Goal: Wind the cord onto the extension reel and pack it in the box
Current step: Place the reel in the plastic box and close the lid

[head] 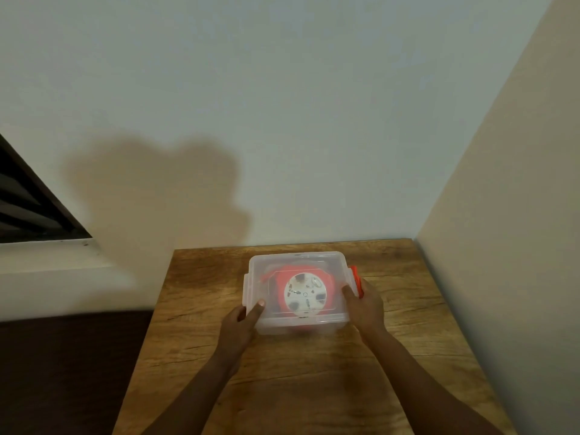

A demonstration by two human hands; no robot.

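A clear plastic box (266, 326) with its lid (296, 260) on sits on the wooden table (314, 387), near the far edge. Through the lid I see the orange extension reel (328, 282) with its round white socket face (305, 296), lying flat inside. My left hand (241, 320) grips the box's near left corner, thumb on the lid. My right hand (365, 304) holds the right side of the box, over an orange latch (356, 273). The cord itself is not clearly visible; part of it seems to lie orange at the left inside the box.
The table stands in a corner, with a white wall behind and a cream wall (502, 215) close on the right. A dark window frame (28, 202) is at the left, and a dark surface (62, 365) lies beside the table's left edge.
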